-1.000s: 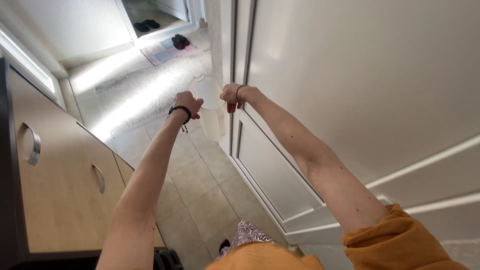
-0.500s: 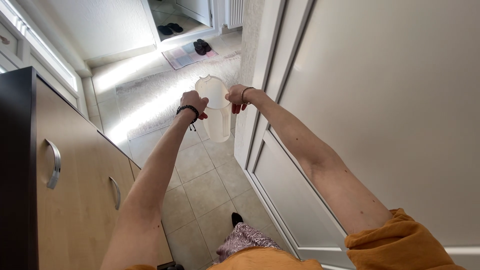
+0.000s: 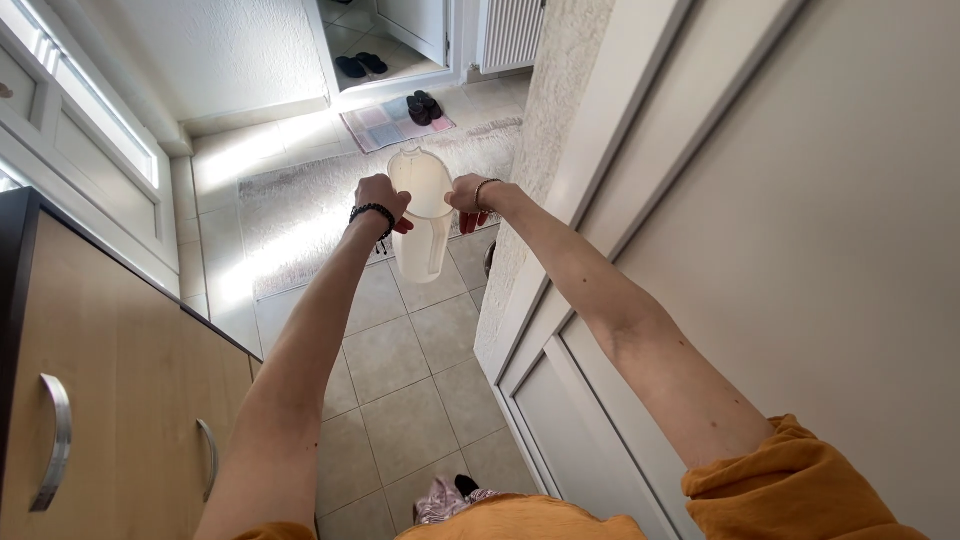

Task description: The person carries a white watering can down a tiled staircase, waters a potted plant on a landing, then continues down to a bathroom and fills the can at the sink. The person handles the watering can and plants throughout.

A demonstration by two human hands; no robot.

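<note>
1. The jug [image 3: 422,220] is translucent, milky plastic with a smooth, matt look.
2. The cabinet [image 3: 110,400] fronts are smooth light wood grain, with glossy metal handles [image 3: 55,440].
3. The floor [image 3: 400,370] is smooth beige tile with a faint sheen.
4. The rug [image 3: 300,215] is pale, rough-piled cloth.
5. The door [image 3: 800,250] is smooth, satin white.
6. The wall corner [image 3: 555,110] is rough, grainy plaster.

Hands: our left hand [image 3: 379,197] and right hand [image 3: 468,195] grip the rim of a white jug [image 3: 423,214] from either side.
Below us: tiled floor [image 3: 400,385], pale rug [image 3: 300,205].
Left: wooden cabinet [image 3: 110,400].
Right: white door [image 3: 760,250].
</note>
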